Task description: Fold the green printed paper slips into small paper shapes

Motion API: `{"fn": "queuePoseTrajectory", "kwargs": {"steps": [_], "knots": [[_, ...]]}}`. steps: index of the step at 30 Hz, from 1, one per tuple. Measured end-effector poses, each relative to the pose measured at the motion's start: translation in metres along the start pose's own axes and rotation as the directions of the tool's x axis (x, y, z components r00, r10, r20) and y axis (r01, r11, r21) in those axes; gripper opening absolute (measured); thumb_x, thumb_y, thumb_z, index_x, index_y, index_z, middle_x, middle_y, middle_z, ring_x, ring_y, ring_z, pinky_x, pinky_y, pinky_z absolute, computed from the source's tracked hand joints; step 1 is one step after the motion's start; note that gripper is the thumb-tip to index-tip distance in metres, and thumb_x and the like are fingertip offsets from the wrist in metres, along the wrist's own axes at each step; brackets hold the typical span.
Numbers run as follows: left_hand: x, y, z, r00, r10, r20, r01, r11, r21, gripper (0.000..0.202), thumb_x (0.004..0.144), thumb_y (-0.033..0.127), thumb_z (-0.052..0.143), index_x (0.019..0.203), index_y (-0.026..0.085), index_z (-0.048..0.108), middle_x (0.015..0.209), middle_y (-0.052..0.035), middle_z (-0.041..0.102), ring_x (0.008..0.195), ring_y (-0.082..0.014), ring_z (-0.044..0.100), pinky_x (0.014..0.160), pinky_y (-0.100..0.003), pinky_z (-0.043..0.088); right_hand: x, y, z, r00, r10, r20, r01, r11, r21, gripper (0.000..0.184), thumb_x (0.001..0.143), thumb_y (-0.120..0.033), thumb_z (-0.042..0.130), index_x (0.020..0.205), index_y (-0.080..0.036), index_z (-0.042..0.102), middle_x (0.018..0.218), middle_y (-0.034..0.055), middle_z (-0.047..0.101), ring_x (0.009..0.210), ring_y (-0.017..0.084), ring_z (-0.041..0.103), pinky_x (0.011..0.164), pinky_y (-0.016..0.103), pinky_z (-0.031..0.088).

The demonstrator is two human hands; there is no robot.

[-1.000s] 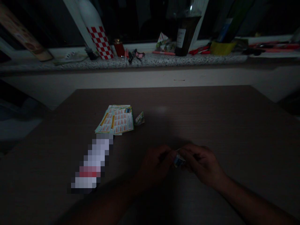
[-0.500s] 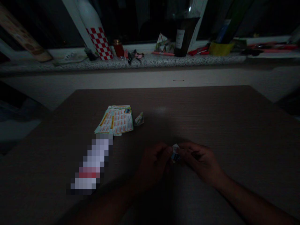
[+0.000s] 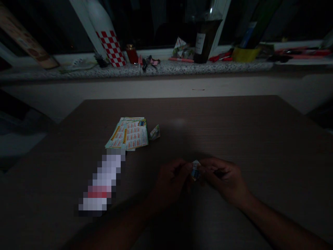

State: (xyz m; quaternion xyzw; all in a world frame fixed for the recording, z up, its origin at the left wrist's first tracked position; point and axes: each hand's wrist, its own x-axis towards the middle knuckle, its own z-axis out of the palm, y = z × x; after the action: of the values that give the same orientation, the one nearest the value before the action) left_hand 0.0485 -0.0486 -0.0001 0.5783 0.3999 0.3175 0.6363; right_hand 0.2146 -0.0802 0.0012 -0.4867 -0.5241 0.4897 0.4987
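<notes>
Between my two hands is a small folded piece of printed paper [image 3: 195,169], white at the top with a blue patch below. My left hand [image 3: 173,177] pinches its left edge with thumb and fingers. From the other side, my right hand [image 3: 222,177] grips it the same way; the fingers behind the paper are partly hidden. Beyond my left hand, a small folded paper piece [image 3: 155,132] stands on the table beside a fanned stack of printed calendar cards [image 3: 134,135].
A pixelated elongated object [image 3: 104,180] lies on the brown table [image 3: 221,121] at left. Behind it, a stone windowsill [image 3: 171,68] carries a red-checkered bottle [image 3: 111,45], a small red jar [image 3: 131,54], a dark labelled vessel [image 3: 205,43] and a yellow-based item [image 3: 246,53].
The folded paper has turned slightly between my fingers, showing a bit more of its printed face. My right hand has shifted slightly; the things on the table stay put.
</notes>
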Motion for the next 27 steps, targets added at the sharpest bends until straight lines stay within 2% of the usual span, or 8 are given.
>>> {"fn": "queuePoseTrajectory", "kwargs": {"steps": [4, 8, 11, 14, 18, 21, 27], "knots": [[0.0005, -0.0002, 0.0001, 1.0, 0.004, -0.021, -0.005, 0.999, -0.036, 0.034, 0.089, 0.044, 0.051, 0.075, 0.013, 0.057, 0.06, 0.0011, 0.059, 0.045, -0.0077, 0.052, 0.046, -0.019, 0.04, 0.0002, 0.0017, -0.0011, 0.998, -0.027, -0.055, 0.027, 1.0, -0.009, 0.022, 0.079, -0.035, 0.068, 0.093, -0.017, 0.068, 0.066, 0.0026, 0.069, 0.056, 0.013, 0.063, 0.051, 0.023, 0.052], [0.0006, 0.001, -0.0015, 0.999, 0.016, -0.046, -0.016, 1.0, -0.005, 0.033, 0.091, 0.043, 0.049, 0.081, 0.014, 0.061, 0.059, 0.0011, 0.06, 0.05, -0.0089, 0.055, 0.051, -0.019, 0.042, 0.0006, 0.0045, -0.0029, 0.996, -0.076, -0.055, 0.068, 0.989, -0.128, 0.014, 0.077, -0.03, 0.07, 0.075, -0.017, 0.068, 0.06, 0.0009, 0.066, 0.053, 0.012, 0.06, 0.05, 0.022, 0.049], [0.0, 0.0003, -0.0028, 0.999, 0.032, -0.018, -0.031, 0.998, 0.051, 0.034, 0.092, 0.043, 0.047, 0.084, 0.014, 0.063, 0.058, 0.0011, 0.058, 0.053, -0.0096, 0.055, 0.054, -0.02, 0.041, 0.0001, 0.0051, -0.004, 0.988, -0.127, -0.093, 0.109, 0.977, -0.181, 0.014, 0.078, -0.027, 0.067, 0.069, -0.017, 0.067, 0.058, 0.0001, 0.064, 0.052, 0.011, 0.057, 0.048, 0.02, 0.047], [-0.0014, -0.0021, -0.003, 0.998, 0.04, 0.048, -0.045, 0.991, 0.125, 0.035, 0.092, 0.043, 0.046, 0.086, 0.013, 0.064, 0.066, -0.0006, 0.059, 0.056, -0.0103, 0.054, 0.053, -0.02, 0.039, -0.0003, 0.006, -0.005, 0.983, -0.151, -0.105, 0.134, 0.979, -0.156, 0.008, 0.081, -0.024, 0.064, 0.078, -0.019, 0.07, 0.063, 0.0002, 0.067, 0.055, 0.011, 0.06, 0.051, 0.019, 0.047], [-0.0025, -0.0035, -0.0028, 0.993, 0.057, 0.103, -0.083, 0.961, 0.263, 0.031, 0.09, 0.041, 0.05, 0.083, 0.013, 0.064, 0.065, 0.0002, 0.056, 0.058, -0.0108, 0.052, 0.053, -0.021, 0.036, -0.0005, 0.0082, -0.0059, 0.986, -0.137, -0.091, 0.124, 0.983, -0.134, 0.008, 0.082, -0.023, 0.063, 0.083, -0.021, 0.071, 0.067, -0.0001, 0.07, 0.058, 0.011, 0.061, 0.053, 0.018, 0.048], [-0.0019, -0.0023, -0.003, 0.997, 0.043, 0.063, -0.059, 0.961, 0.27, 0.026, 0.086, 0.04, 0.056, 0.089, 0.015, 0.063, 0.067, 0.0009, 0.057, 0.061, -0.0113, 0.052, 0.055, -0.021, 0.037, -0.0009, 0.0086, -0.0063, 0.986, -0.14, -0.088, 0.125, 0.98, -0.154, 0.008, 0.082, -0.022, 0.064, 0.081, -0.02, 0.071, 0.067, -0.0003, 0.069, 0.058, 0.01, 0.061, 0.053, 0.018, 0.048], [0.0014, -0.0029, -0.0034, 0.999, -0.033, -0.007, 0.033, 0.983, 0.179, 0.027, 0.081, 0.04, 0.063, 0.082, 0.014, 0.064, 0.063, 0.0022, 0.056, 0.058, -0.0095, 0.05, 0.054, -0.02, 0.037, -0.0003, 0.0096, -0.0056, 0.988, -0.145, -0.05, 0.131, 0.966, -0.221, 0.009, 0.083, -0.025, 0.063, 0.084, -0.02, 0.071, 0.068, 0.0006, 0.069, 0.059, 0.011, 0.061, 0.055, 0.02, 0.049]]}}
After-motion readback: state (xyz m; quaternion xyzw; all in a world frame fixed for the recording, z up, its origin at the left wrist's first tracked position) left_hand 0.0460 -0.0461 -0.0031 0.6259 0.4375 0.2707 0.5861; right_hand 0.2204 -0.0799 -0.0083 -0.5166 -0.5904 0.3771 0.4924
